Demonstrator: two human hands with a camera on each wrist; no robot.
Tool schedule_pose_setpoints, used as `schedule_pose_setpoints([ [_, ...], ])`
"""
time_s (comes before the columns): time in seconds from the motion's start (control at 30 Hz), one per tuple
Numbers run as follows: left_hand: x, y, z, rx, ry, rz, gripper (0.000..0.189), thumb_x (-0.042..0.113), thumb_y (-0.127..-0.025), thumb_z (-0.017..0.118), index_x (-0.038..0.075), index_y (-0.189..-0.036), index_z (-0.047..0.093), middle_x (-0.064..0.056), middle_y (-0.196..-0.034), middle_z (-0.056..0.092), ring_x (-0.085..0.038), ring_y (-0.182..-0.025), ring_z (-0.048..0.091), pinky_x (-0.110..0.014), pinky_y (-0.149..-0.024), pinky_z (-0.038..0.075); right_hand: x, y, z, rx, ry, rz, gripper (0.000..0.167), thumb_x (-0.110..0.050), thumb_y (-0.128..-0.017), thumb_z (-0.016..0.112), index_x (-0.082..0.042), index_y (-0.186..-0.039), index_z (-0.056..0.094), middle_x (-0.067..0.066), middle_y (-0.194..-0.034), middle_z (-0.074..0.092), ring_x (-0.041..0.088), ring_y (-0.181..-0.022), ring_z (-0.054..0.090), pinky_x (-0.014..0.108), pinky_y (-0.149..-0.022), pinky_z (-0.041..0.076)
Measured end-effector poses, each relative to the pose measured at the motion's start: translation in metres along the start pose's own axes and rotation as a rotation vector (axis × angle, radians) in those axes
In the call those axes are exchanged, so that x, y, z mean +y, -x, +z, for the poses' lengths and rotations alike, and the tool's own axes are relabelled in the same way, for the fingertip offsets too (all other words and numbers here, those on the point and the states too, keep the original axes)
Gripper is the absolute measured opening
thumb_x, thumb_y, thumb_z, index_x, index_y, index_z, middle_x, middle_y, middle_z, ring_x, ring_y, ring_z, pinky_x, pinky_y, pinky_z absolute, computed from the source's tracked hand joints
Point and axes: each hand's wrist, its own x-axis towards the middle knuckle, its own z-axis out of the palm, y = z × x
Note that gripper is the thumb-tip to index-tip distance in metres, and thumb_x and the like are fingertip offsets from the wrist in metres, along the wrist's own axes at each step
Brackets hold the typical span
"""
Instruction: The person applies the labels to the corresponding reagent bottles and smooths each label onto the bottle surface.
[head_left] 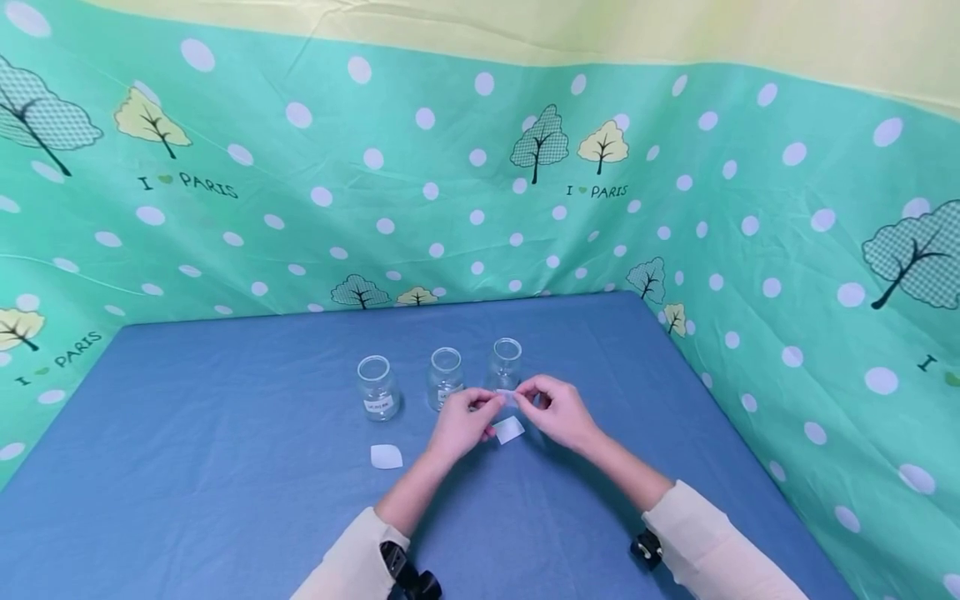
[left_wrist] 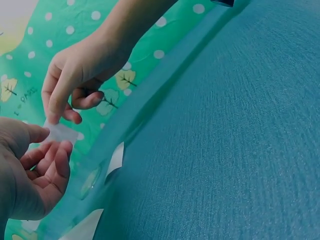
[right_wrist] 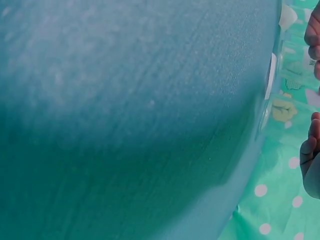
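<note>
A small white label is stretched between my two hands, just in front of the right-hand glass jar. My left hand pinches its left edge between thumb and finger. The right hand pinches the other edge. In the left wrist view the label looks thin and slightly see-through, with the left hand below it and the right hand above. The hands partly hide the lower part of the right-hand jar. Only parts of the hands show at the right wrist view's edge.
Left of the hands stand a middle jar and a left jar, each bearing a white label with small print. Two white paper pieces lie on the blue cloth: one paper beneath the hands, another paper farther left. Polka-dot curtains surround the table.
</note>
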Motion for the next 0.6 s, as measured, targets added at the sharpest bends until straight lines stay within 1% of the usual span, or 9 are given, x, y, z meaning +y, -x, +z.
schedule_pose_setpoints([
  [0.1, -0.0006, 0.0, 0.0, -0.003, 0.05, -0.01, 0.029, 0.024, -0.089, 0.063, 0.0, -0.105, 0.067, -0.025, -0.087, 0.066, -0.007, -0.049, 0.057, -0.024, -0.05, 0.05, 0.0, 0.0002, 0.0014, 0.005, 0.021, -0.041, 0.002, -0.01, -0.084, 0.068, -0.01, -0.085, 0.069, -0.001, -0.073, 0.063, 0.009, -0.053, 0.048, 0.021, -0.05, 0.043],
  [0.27, -0.0006, 0.0005, 0.0004, -0.004, 0.158, -0.054, 0.032, 0.025, -0.089, 0.063, -0.002, -0.106, 0.067, -0.025, -0.092, 0.066, -0.007, -0.051, 0.058, -0.023, -0.051, 0.051, -0.0015, 0.0013, 0.0036, 0.009, 0.079, -0.112, 0.005, -0.009, -0.082, 0.069, -0.014, -0.085, 0.069, -0.004, -0.073, 0.061, 0.002, -0.054, 0.045, 0.017, -0.05, 0.041],
  [0.33, -0.0001, 0.0007, 0.0003, 0.002, 0.185, -0.073, 0.033, 0.025, -0.089, 0.063, -0.002, -0.106, 0.067, -0.025, -0.093, 0.065, -0.007, -0.051, 0.058, -0.023, -0.051, 0.051, -0.0027, 0.0022, 0.0043, 0.006, 0.107, -0.142, 0.005, -0.01, -0.082, 0.069, -0.014, -0.085, 0.069, -0.004, -0.072, 0.061, 0.0, -0.054, 0.044, 0.016, -0.05, 0.041],
  [0.47, 0.0015, 0.0016, -0.0003, 0.008, 0.194, -0.088, 0.034, 0.026, -0.09, 0.062, -0.003, -0.107, 0.066, -0.025, -0.095, 0.066, -0.006, -0.053, 0.059, -0.024, -0.053, 0.052, -0.0047, 0.0036, 0.0055, -0.01, 0.159, -0.171, 0.006, -0.012, -0.082, 0.069, -0.015, -0.086, 0.069, -0.005, -0.072, 0.06, -0.001, -0.055, 0.044, 0.015, -0.052, 0.042],
  [0.6, 0.0023, 0.0015, -0.001, 0.005, 0.185, -0.108, 0.034, 0.027, -0.09, 0.062, -0.002, -0.108, 0.066, -0.024, -0.097, 0.067, -0.006, -0.054, 0.059, -0.023, -0.054, 0.052, -0.0064, 0.0041, 0.006, -0.033, 0.184, -0.154, 0.007, -0.014, -0.082, 0.069, -0.016, -0.089, 0.07, -0.005, -0.073, 0.059, -0.001, -0.056, 0.045, 0.015, -0.053, 0.042],
])
